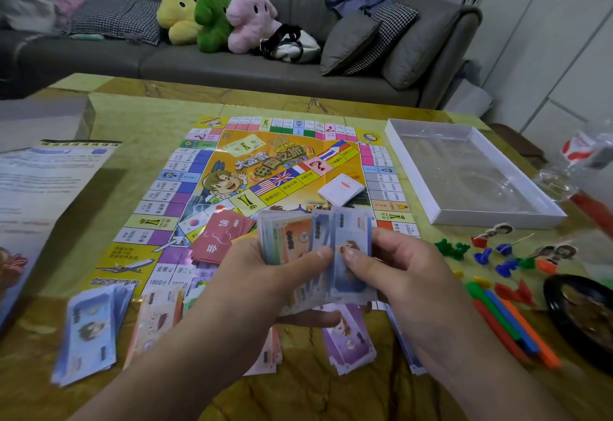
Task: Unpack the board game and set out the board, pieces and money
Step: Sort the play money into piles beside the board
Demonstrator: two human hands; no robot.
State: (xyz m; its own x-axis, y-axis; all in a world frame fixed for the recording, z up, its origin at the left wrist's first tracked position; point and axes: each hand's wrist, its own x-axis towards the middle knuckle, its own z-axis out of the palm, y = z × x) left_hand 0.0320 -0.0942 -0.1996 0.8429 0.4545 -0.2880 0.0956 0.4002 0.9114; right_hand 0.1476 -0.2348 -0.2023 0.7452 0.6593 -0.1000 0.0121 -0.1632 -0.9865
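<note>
Head view: a fanned stack of play money (298, 241) is gripped in the left hand (265, 274), thumb laid across its face, while the top blue note (351, 254) is pinched by the thumb and fingers of the right hand (408, 274). Both hands are held just above the near edge of the game board (265, 168), which is spread flat on the yellowish table (132, 115). A white card deck (341, 188) and a spread of red cards (219, 235) are laid on the board. Sorted piles are set on the table by the board's near edge: a blue pile (89, 331) at the left, an orange pile (156, 318) beside it, a purple pile (351, 337) under the hands. At the right, a shallow white box tray (414, 168) with a clear plastic insert is seen; nothing can be made out inside it. Near it, small coloured pieces (501, 254) and coloured sticks (510, 324) are scattered. A black round dish (560, 314) is cut off at the frame's edge; its contents cannot be told.
</note>
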